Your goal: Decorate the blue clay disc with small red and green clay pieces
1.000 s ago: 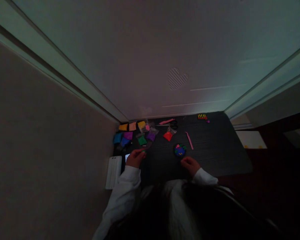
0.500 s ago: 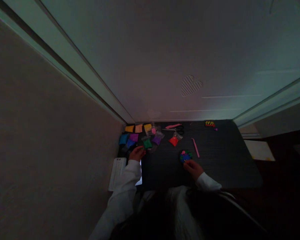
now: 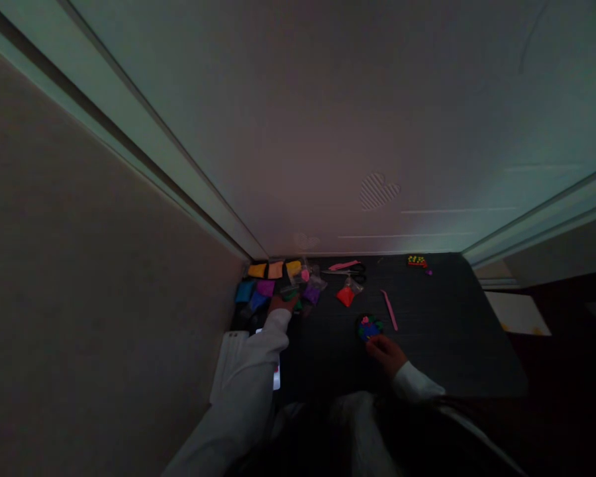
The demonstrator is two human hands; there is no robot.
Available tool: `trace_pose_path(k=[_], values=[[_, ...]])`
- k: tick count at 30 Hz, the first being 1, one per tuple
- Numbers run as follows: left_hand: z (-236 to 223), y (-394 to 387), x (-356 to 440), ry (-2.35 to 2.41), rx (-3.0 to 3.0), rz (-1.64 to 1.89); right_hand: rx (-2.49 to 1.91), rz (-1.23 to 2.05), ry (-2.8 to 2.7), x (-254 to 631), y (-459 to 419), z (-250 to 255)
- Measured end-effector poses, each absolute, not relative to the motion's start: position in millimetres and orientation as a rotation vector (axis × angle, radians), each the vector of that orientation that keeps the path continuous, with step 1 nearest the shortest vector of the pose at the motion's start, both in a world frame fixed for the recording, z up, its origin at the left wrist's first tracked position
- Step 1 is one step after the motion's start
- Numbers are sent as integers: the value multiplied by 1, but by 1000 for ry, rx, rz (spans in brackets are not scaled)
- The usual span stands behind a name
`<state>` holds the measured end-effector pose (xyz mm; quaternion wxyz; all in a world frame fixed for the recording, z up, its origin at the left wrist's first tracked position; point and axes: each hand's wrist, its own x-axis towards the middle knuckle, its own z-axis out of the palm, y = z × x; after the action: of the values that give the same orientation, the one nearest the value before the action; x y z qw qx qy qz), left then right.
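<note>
My left hand reaches over a small clear bag of green clay, its fingers closed on the bag's near side and partly covering it. My right hand is closed at the near edge of a round, dark-rimmed clay piece, holding it against the table. That piece is blue, with a pink shape and green bits on it. Pink tweezers lie to its right. In the dim light the fingertips of both hands are hard to make out.
Bags of purple, red, orange and blue clay lie near black-handled scissors. A lit phone and a white case sit at left. A red-and-yellow piece lies far right on the dark table.
My left hand has moved forward and right onto the bag of green clay. My right hand has come up against the round piece's near edge. The camera view has shifted.
</note>
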<state>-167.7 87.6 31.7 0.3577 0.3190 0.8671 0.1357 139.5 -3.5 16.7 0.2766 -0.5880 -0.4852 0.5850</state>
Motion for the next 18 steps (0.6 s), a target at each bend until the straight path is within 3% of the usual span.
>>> trace_pose_path(k=[8, 18], values=[[47, 90, -153, 2295, 1001, 194, -1631, 1528, -1233, 140, 1, 39], [107, 38, -146, 2280, 1687, 554, -1493, 1532, -1305, 123, 24, 92]])
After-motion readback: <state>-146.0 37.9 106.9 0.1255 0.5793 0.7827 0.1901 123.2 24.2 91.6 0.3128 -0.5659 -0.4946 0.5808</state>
